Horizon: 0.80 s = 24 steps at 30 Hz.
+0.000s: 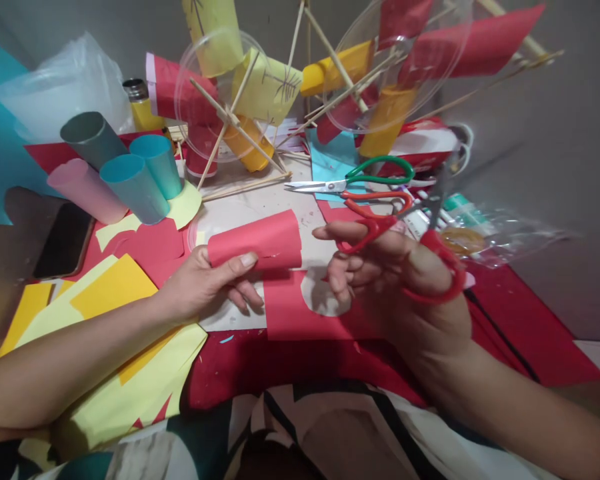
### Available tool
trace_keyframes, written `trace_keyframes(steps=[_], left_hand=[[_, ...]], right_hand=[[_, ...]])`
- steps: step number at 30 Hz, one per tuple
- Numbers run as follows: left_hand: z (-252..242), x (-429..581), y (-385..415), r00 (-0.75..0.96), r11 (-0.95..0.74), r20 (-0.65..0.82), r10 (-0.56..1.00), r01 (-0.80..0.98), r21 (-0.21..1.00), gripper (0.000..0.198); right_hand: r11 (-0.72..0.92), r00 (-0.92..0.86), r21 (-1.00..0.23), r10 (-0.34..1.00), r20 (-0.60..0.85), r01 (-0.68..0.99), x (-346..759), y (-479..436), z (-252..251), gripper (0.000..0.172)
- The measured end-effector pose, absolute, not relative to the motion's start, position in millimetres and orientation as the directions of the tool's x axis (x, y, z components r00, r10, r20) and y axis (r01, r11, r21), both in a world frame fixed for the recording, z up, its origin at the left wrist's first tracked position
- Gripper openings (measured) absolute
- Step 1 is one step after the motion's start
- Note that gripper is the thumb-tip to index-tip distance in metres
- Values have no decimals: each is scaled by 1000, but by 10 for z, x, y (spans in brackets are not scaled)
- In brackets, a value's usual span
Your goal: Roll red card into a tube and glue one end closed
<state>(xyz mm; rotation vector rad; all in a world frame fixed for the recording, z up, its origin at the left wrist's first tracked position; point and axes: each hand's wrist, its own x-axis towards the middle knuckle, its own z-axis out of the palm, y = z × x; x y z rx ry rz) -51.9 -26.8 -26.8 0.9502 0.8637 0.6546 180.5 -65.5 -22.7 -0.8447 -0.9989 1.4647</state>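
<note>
A red paper tube (260, 239) lies on its side in my left hand (225, 277), with the thumb pressed on its near side. A small slit or crease shows by the thumb tip. My right hand (380, 267) is raised to the right of the tube, apart from it. Its thumb and a finger go through the loops of red-handled scissors (443, 263), whose blades point up and away and look blurred. Below the hands lies a red paper sheet (285, 307) with a round hole cut from it.
Blue, pink and grey paper tubes (134, 190) stand at the left behind a phone (64, 239). Yellow sheets (115, 287) lie under my left arm. Green-handled scissors (330, 185) lie at the back. Behind rises a stick frame (230, 119) with clear discs and paper tubes.
</note>
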Motion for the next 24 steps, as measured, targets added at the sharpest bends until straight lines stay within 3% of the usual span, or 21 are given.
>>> trace_keyframes(steps=[4, 9, 16, 24], left_hand=[[-287, -511, -275, 472, 431, -329, 818, -125, 894, 42], [-292, -520, -308, 520, 402, -313, 795, -64, 914, 43], [-266, -518, -341, 589, 415, -319, 742, -30, 909, 49], [-229, -498, -343, 540, 450, -327, 775, -109, 886, 47]], right_hand=[[15, -312, -949, 943, 118, -315, 1833, -771, -313, 42], [-154, -550, -953, 835, 16, -261, 1804, -812, -460, 53], [-273, -510, -936, 851, -128, -222, 1671, -757, -455, 79], [-317, -453, -937, 863, -221, -147, 1638, -763, -388, 78]])
